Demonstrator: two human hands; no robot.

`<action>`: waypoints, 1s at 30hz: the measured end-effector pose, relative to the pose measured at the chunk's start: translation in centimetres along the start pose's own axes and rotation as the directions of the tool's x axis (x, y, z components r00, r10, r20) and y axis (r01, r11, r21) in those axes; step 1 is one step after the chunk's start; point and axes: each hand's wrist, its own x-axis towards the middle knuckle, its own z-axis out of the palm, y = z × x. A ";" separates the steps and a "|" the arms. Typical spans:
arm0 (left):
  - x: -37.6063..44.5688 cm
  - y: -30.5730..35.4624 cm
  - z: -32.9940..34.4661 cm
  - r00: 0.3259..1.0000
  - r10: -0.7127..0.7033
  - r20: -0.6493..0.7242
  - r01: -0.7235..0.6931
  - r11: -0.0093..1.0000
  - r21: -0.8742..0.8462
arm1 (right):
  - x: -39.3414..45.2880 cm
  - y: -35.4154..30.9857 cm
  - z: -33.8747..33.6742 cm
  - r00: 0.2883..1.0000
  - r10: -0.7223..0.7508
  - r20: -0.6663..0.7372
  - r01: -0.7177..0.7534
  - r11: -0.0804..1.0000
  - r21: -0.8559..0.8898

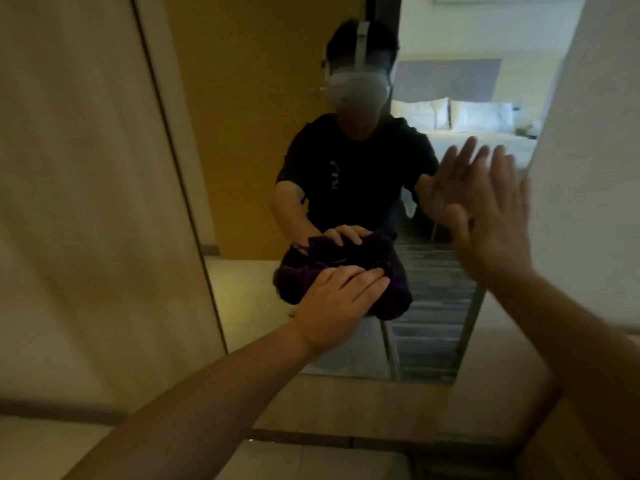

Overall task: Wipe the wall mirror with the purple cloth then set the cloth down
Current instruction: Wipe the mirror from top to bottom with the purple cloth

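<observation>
I see my left hand (pixel 341 299) nearest, fingers spread flat and pressing the bunched purple cloth (pixel 391 292) against the lower part of the wall mirror (pixel 263 109) — a press, not a clench. To the right, my right hand (pixel 491 220) lies open, palm flat on the glass by the mirror's right edge — holding nothing.
</observation>
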 end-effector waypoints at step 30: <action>-10.5 -15.8 -1.6 0.958 0.035 -0.283 0.027 0.977 0.211 | -8.3 -9.7 20.6 0.874 -0.478 0.090 0.472 0.791 -0.390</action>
